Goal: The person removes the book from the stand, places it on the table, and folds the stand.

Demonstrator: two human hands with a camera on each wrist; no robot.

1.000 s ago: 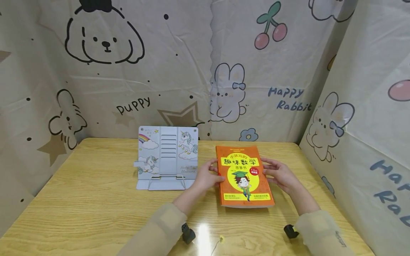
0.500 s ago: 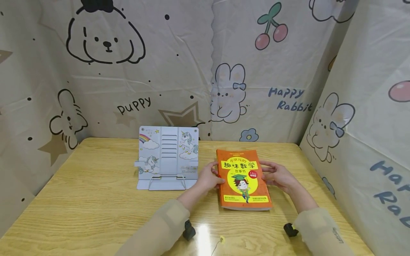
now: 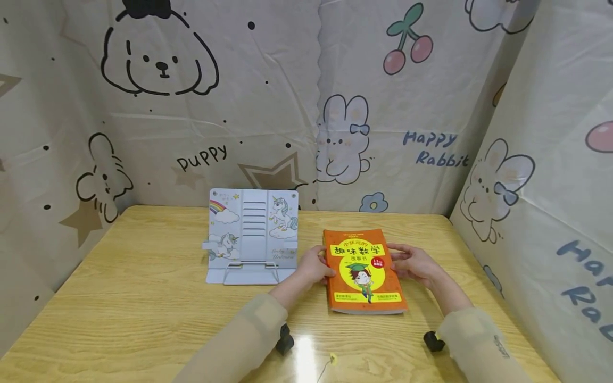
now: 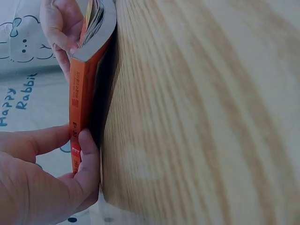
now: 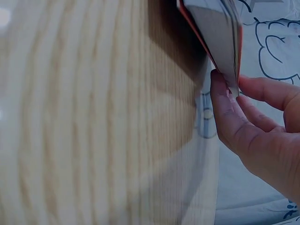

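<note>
An orange paperback book (image 3: 362, 255) with a yellow circle and a cartoon figure in a green cap faces up between my hands. My left hand (image 3: 312, 267) grips its spine side, thumb near the cover's edge and fingers reaching under, as the left wrist view shows on the spine (image 4: 80, 101). On the opposite side my right hand (image 3: 417, 264) pinches the page edge; in the right wrist view its fingers are below the pages (image 5: 218, 42) and its thumb is at the cover. A dark shadow gap shows beneath the book in both wrist views.
A pale blue book stand (image 3: 253, 226) with unicorn pictures stands upright left of the book, close to my left hand. The wooden table (image 3: 143, 298) is bordered by a printed cloth backdrop (image 3: 268, 106) at the back and sides.
The book's top edge has come down and toward me in the head view, and the book appears slightly lower. Both hands have kept their hold on it. The book stand stays put.
</note>
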